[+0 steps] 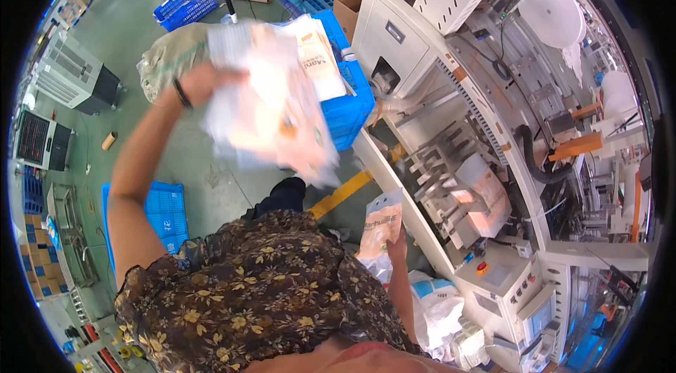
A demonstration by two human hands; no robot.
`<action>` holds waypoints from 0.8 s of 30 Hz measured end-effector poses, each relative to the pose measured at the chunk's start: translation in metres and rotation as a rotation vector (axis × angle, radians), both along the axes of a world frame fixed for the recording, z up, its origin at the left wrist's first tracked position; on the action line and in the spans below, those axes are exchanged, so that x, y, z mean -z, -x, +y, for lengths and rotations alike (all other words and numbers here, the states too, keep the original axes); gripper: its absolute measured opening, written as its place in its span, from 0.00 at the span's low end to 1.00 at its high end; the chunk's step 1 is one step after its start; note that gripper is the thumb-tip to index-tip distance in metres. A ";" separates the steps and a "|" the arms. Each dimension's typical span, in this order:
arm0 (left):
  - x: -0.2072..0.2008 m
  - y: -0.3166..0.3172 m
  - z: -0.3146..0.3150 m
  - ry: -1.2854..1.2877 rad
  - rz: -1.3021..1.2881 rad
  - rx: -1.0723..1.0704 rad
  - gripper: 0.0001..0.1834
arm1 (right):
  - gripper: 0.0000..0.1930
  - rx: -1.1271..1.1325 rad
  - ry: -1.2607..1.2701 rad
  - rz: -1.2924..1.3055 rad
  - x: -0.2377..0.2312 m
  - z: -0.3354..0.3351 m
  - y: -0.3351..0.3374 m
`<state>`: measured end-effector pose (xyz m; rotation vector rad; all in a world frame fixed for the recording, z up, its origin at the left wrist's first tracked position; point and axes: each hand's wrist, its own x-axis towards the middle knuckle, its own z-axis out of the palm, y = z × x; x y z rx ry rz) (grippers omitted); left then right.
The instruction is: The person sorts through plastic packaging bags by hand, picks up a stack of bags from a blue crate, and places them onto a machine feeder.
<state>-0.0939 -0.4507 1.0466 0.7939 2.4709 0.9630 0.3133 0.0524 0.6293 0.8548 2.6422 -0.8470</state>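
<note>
My left hand, with a dark band at the wrist, is raised and closed on the edge of some clear plastic bags with pale pink printing. They are smeared by motion, and how many there are I cannot tell. Just behind them, similar printed bags lie stacked on a blue crate. Low on the right, beside the machine's edge, my right hand grips a single printed plastic bag, peach above and clear below.
The machine runs along my right, with another printed bag among its metal fingers and a red button nearby. A filled sack sits beyond my left hand. Another blue crate stands left; white plastic sacks lie lower right.
</note>
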 end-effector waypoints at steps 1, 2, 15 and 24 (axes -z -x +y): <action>-0.022 0.023 -0.004 -0.288 -0.351 -0.270 0.21 | 0.44 0.008 -0.015 0.025 -0.001 -0.002 -0.008; -0.059 0.036 0.010 -0.304 -0.212 -0.210 0.19 | 0.44 0.030 -0.036 0.043 -0.001 -0.006 -0.018; -0.148 0.316 0.049 0.875 0.529 -0.005 0.26 | 0.44 0.642 -0.069 -0.101 -0.037 -0.121 -0.101; -0.113 0.383 -0.093 0.380 0.309 -0.055 0.29 | 0.35 0.400 -0.108 0.478 -0.163 -0.115 0.087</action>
